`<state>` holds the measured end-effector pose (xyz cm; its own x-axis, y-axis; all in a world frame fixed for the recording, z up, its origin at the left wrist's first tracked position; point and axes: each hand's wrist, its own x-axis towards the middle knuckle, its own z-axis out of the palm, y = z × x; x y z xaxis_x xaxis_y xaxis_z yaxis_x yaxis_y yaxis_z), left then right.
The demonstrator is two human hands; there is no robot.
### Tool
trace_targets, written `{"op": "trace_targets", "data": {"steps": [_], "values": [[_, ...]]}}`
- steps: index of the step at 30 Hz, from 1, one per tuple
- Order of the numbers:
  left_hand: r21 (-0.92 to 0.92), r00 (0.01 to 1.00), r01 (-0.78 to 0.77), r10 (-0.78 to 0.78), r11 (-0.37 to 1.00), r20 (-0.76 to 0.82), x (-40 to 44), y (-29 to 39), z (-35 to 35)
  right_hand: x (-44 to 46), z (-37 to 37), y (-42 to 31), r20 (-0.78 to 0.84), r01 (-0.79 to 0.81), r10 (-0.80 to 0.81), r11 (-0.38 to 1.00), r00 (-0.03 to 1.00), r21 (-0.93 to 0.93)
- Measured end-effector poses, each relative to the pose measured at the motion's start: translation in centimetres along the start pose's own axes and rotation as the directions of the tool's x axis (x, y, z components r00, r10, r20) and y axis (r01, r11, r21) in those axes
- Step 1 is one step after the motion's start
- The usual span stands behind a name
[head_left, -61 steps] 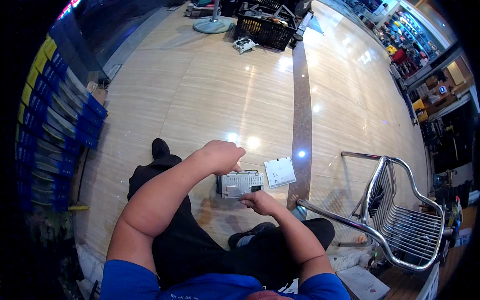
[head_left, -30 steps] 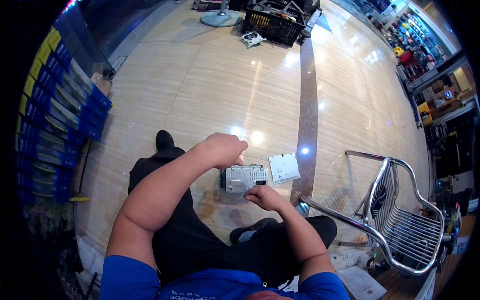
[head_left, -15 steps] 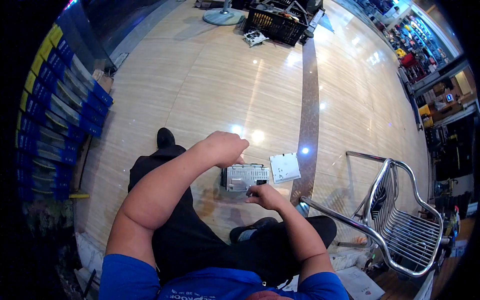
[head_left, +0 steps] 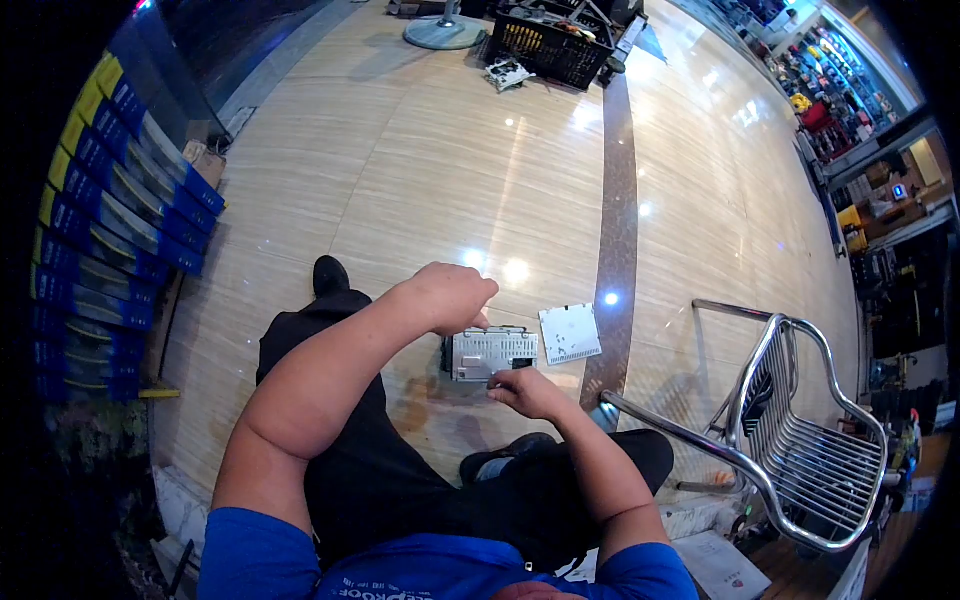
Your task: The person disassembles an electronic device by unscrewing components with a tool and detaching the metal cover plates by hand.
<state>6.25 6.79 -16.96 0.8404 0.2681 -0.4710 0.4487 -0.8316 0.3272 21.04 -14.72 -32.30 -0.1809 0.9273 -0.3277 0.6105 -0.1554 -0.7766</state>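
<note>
A silver metal box-shaped unit (head_left: 488, 352) with slots in its top lies on the floor between my legs. My left hand (head_left: 458, 298) is at its upper left edge, fingers bent down and pressed together; what they hold, if anything, is hidden. At the lower right edge of the unit is my right hand (head_left: 527, 392), its fingers curled and pinched together near the dark opening. Anything between those fingertips is too small to make out. A flat pale metal plate (head_left: 569, 335) rests on the floor just right of the unit, apart from both hands.
A chrome metal chair (head_left: 800, 440) stands at the right. Blue and yellow boxes (head_left: 120, 220) are stacked at the left. A black crate (head_left: 552, 45) of tools, a round stand base (head_left: 444, 33) and a small packet (head_left: 508, 74) are at the far end.
The view has shifted slightly since the first frame. My right hand has made small movements at the unit's lower right edge; my left hand stays at the upper left.
</note>
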Motion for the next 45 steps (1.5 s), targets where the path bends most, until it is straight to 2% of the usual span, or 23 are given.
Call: {"op": "trace_targets", "data": {"steps": [7, 9, 12, 15, 25, 27, 31, 33, 36, 45], "values": [[-0.008, 1.000, -0.009, 0.009, 1.000, -0.023, -0.1, -0.2, 0.1, 0.3, 0.1, 0.2, 0.017, 0.059, -0.059, 0.998, 0.998, -0.024], [-0.006, 1.000, -0.008, 0.008, 1.000, -0.012, -0.1, -0.1, 0.0, 0.1, -0.2, -0.6, -0.024, -0.077, 0.077, 0.996, 0.997, -0.036], [-0.008, 1.000, 0.004, -0.004, 1.000, 0.006, -0.2, 0.0, -0.3, 0.2, -0.2, -0.4, -0.010, -0.095, 0.095, 0.995, 0.995, -0.027], [-0.006, 1.000, -0.001, 0.001, 1.000, -0.005, -0.3, 0.0, -0.3, 0.1, -0.4, -0.4, -0.009, -0.044, 0.044, 0.998, 0.999, -0.037], [0.001, 1.000, 0.003, -0.003, 1.000, 0.020, 0.0, 0.2, -0.3, 0.0, -0.2, -0.5, 0.002, -0.038, 0.038, 0.999, 0.999, -0.007], [0.010, 1.000, 0.000, 0.000, 1.000, 0.008, 0.0, 0.2, -0.1, 0.0, 0.0, -0.1, -0.024, 0.042, -0.043, 0.999, 0.999, -0.013], [0.010, 1.000, 0.012, -0.012, 1.000, 0.014, -0.1, 0.3, -0.3, 0.2, 0.0, 0.0, 0.012, 0.045, -0.045, 0.999, 0.999, -0.019], [0.002, 1.000, 0.009, -0.009, 1.000, 0.017, -0.1, 0.2, -0.3, 0.1, -0.4, -1.0, -0.014, -0.052, 0.051, 0.997, 0.999, -0.055], [0.008, 1.000, -0.018, 0.018, 1.000, -0.010, -0.1, 0.0, 0.1, 0.2, 0.1, -0.2, -0.042, -0.072, 0.069, 0.995, 0.997, -0.075], [0.015, 1.000, -0.015, 0.015, 1.000, -0.013, -0.2, 0.2, -0.3, 0.1, 0.3, 0.1, -0.049, 0.001, -0.005, 0.997, 0.999, -0.077]]}}
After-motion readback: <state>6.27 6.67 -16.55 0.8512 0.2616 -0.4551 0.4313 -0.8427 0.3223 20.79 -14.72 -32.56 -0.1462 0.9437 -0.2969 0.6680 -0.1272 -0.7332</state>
